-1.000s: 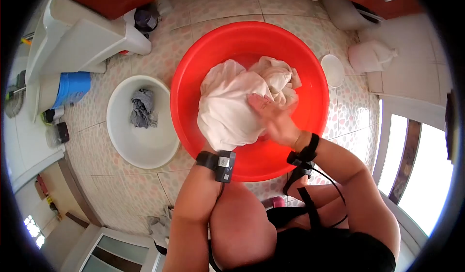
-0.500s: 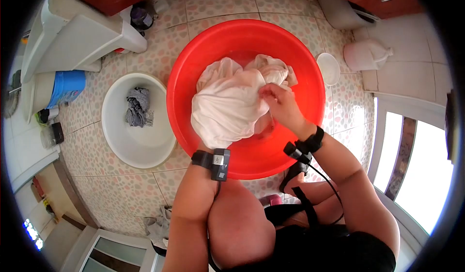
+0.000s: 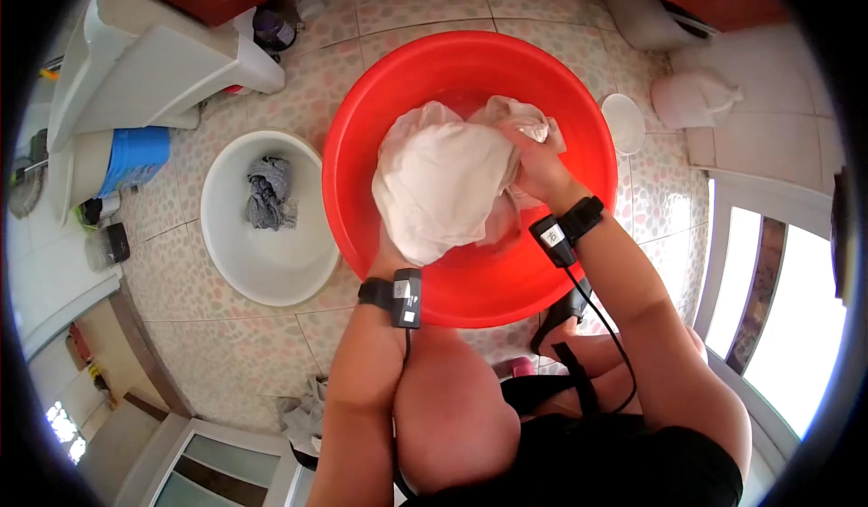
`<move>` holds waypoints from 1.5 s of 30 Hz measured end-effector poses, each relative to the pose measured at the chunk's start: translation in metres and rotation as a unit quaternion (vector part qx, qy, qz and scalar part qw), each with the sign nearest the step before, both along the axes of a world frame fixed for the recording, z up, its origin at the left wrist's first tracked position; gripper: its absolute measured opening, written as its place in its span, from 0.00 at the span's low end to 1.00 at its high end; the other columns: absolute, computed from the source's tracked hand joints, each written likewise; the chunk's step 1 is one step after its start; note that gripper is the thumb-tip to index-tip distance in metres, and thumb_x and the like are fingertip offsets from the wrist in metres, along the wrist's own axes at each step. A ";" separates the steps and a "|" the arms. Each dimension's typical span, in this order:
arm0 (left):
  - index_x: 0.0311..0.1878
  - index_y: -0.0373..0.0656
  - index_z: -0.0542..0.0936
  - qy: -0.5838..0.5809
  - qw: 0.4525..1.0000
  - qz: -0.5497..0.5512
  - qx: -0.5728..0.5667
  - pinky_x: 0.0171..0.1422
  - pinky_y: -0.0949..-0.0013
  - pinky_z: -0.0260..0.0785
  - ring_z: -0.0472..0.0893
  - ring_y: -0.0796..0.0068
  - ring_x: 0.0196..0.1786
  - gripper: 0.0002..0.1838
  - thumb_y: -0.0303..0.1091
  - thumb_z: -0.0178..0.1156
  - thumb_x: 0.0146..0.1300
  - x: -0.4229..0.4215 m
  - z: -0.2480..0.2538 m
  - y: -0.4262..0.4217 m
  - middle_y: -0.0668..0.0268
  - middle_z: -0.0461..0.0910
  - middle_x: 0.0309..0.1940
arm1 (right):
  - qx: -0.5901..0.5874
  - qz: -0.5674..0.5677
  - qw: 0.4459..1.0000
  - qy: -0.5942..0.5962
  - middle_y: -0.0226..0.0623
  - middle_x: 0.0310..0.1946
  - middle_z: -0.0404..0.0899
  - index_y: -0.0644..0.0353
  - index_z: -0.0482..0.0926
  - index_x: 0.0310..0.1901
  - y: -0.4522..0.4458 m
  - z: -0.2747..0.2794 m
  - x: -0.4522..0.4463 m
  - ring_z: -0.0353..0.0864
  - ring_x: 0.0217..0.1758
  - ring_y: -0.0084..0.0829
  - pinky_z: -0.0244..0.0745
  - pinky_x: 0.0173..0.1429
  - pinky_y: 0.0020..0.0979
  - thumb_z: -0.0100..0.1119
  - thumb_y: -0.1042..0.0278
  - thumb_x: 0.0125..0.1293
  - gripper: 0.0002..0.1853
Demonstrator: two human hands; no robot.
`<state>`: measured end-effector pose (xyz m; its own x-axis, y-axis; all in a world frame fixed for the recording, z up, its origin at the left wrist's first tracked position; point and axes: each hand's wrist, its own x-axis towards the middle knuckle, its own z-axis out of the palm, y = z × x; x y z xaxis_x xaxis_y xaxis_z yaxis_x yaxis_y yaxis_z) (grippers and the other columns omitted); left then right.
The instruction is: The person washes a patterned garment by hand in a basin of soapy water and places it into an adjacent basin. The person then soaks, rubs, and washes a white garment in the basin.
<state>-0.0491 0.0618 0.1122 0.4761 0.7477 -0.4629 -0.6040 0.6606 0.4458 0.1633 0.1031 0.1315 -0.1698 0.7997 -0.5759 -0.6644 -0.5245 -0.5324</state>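
A wet white garment point(image 3: 443, 182) is bunched up inside a big red basin point(image 3: 470, 299), with a little water showing around it. My left hand point(image 3: 390, 256) reaches in under the near left side of the garment; the cloth covers its fingers. At the garment's right side, my right hand point(image 3: 542, 171) has its fingers curled into the folds, gripping the fabric. More folds of the cloth bulge beyond that hand toward the far right of the basin.
Left of the red basin stands a white basin point(image 3: 231, 263) holding a grey cloth point(image 3: 268, 195). A small white bowl point(image 3: 624, 125) and a pale jug point(image 3: 692, 100) sit to the right. A blue bucket point(image 3: 136, 157) is at far left, and my knee point(image 3: 452, 408) is close to the near rim.
My right hand has turned and closed further into the cloth at the garment's right side. The garment's top has become smoother and rounder. The view has shifted slightly.
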 end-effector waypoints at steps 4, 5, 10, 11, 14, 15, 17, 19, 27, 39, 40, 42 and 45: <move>0.66 0.46 0.53 -0.123 0.989 0.045 -0.069 0.66 0.55 0.55 0.59 0.60 0.66 0.37 0.61 0.43 0.61 -0.005 0.009 0.003 0.61 0.56 0.66 | -0.036 -0.058 0.996 -0.055 0.35 0.49 0.70 0.54 0.64 0.54 -0.004 0.002 0.005 0.72 0.52 0.32 0.69 0.58 0.37 0.47 0.64 0.67 0.15; 0.66 0.46 0.53 -0.188 0.977 0.051 -0.084 0.66 0.54 0.55 0.58 0.58 0.66 0.38 0.63 0.39 0.62 -0.006 0.015 0.006 0.61 0.55 0.66 | -0.037 -0.058 0.996 -0.052 0.34 0.51 0.68 0.53 0.62 0.55 -0.004 0.000 0.005 0.71 0.53 0.32 0.69 0.58 0.38 0.48 0.64 0.66 0.16; 0.64 0.42 0.59 -0.059 0.993 -0.005 -0.106 0.61 0.62 0.63 0.67 0.63 0.60 0.34 0.55 0.49 0.62 0.015 0.015 0.013 0.61 0.64 0.61 | -0.040 -0.027 0.996 -0.081 0.33 0.49 0.70 0.55 0.65 0.53 -0.013 -0.020 0.007 0.72 0.53 0.30 0.69 0.56 0.34 0.46 0.62 0.67 0.15; 0.62 0.40 0.61 0.016 0.992 -0.051 -0.113 0.59 0.65 0.65 0.70 0.65 0.57 0.32 0.50 0.53 0.61 0.022 0.008 0.014 0.61 0.67 0.58 | -0.042 -0.002 0.992 -0.116 0.33 0.46 0.73 0.57 0.70 0.50 -0.014 -0.025 0.006 0.72 0.53 0.29 0.69 0.55 0.31 0.47 0.62 0.67 0.13; 0.57 0.37 0.67 0.086 0.993 -0.020 -0.079 0.54 0.70 0.67 0.74 0.69 0.52 0.26 0.42 0.58 0.59 0.042 0.010 0.018 0.62 0.73 0.51 | -0.091 0.230 0.786 -0.567 0.38 0.35 0.77 0.62 0.76 0.38 -0.012 0.045 -0.015 0.75 0.47 0.29 0.70 0.48 0.29 0.48 0.61 0.66 0.13; 0.53 0.34 0.69 0.114 0.992 0.025 -0.042 0.51 0.72 0.68 0.75 0.72 0.48 0.23 0.40 0.58 0.60 0.047 0.016 0.018 0.62 0.75 0.47 | -0.090 0.232 0.785 -0.568 0.38 0.35 0.77 0.62 0.76 0.38 -0.015 0.044 -0.015 0.75 0.47 0.29 0.70 0.48 0.29 0.48 0.61 0.66 0.13; 0.52 0.34 0.70 0.175 0.982 0.070 -0.012 0.50 0.72 0.67 0.75 0.74 0.46 0.22 0.41 0.57 0.61 0.056 0.019 0.022 0.62 0.75 0.46 | -0.008 0.192 0.778 -0.599 0.41 0.23 0.77 0.68 0.77 0.32 -0.023 0.035 -0.016 0.79 0.29 0.37 0.70 0.36 0.37 0.45 0.50 0.65 0.24; 0.50 0.33 0.71 0.238 0.964 0.118 0.020 0.49 0.73 0.67 0.75 0.75 0.44 0.22 0.42 0.56 0.61 0.058 0.021 0.025 0.63 0.76 0.44 | 0.107 0.132 0.773 -0.611 0.45 0.22 0.77 0.67 0.77 0.31 -0.037 0.001 -0.023 0.78 0.28 0.42 0.70 0.34 0.38 0.47 0.52 0.64 0.22; 0.50 0.28 0.71 0.356 0.920 0.114 0.118 0.48 0.69 0.67 0.74 0.71 0.46 0.23 0.43 0.48 0.66 0.065 0.032 0.013 0.57 0.75 0.46 | 0.275 0.030 0.717 -0.640 0.55 0.17 0.72 0.67 0.76 0.23 -0.042 0.005 -0.067 0.74 0.22 0.52 0.69 0.27 0.44 0.49 0.58 0.63 0.20; 0.43 0.31 0.73 0.436 0.896 0.060 0.060 0.43 0.73 0.70 0.77 0.69 0.41 0.22 0.46 0.48 0.65 0.067 0.030 0.025 0.60 0.77 0.36 | 0.249 0.160 0.612 -0.733 0.56 0.23 0.74 0.67 0.77 0.32 -0.022 0.009 -0.064 0.74 0.27 0.52 0.69 0.30 0.43 0.49 0.53 0.62 0.20; 0.43 0.31 0.73 0.436 0.896 0.065 0.059 0.43 0.73 0.70 0.77 0.69 0.41 0.22 0.46 0.48 0.65 0.058 0.032 0.030 0.60 0.77 0.36 | 0.223 0.085 0.789 -0.566 0.56 0.22 0.74 0.67 0.77 0.33 -0.022 0.014 -0.073 0.74 0.26 0.52 0.69 0.30 0.43 0.49 0.54 0.62 0.20; 0.48 0.26 0.71 0.202 0.970 0.066 -0.117 0.50 0.70 0.67 0.76 0.65 0.46 0.26 0.46 0.48 0.65 0.047 0.033 0.035 0.56 0.76 0.44 | 0.286 0.033 0.752 -0.593 0.56 0.20 0.73 0.68 0.76 0.28 -0.036 0.008 -0.079 0.74 0.24 0.52 0.69 0.29 0.44 0.46 0.54 0.64 0.22; 0.44 0.31 0.74 0.372 0.926 0.063 0.008 0.45 0.69 0.69 0.76 0.70 0.43 0.24 0.47 0.49 0.64 0.067 0.011 0.020 0.58 0.76 0.42 | 0.112 0.189 0.714 -0.665 0.57 0.20 0.72 0.68 0.76 0.25 -0.004 0.008 -0.059 0.74 0.26 0.54 0.67 0.31 0.45 0.45 0.52 0.64 0.24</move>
<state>0.0181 0.0815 0.1234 -0.0622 0.7859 -0.6153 -0.1971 0.5946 0.7795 0.1042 0.0995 0.1397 0.1789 0.9389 -0.2939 0.6729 -0.3347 -0.6596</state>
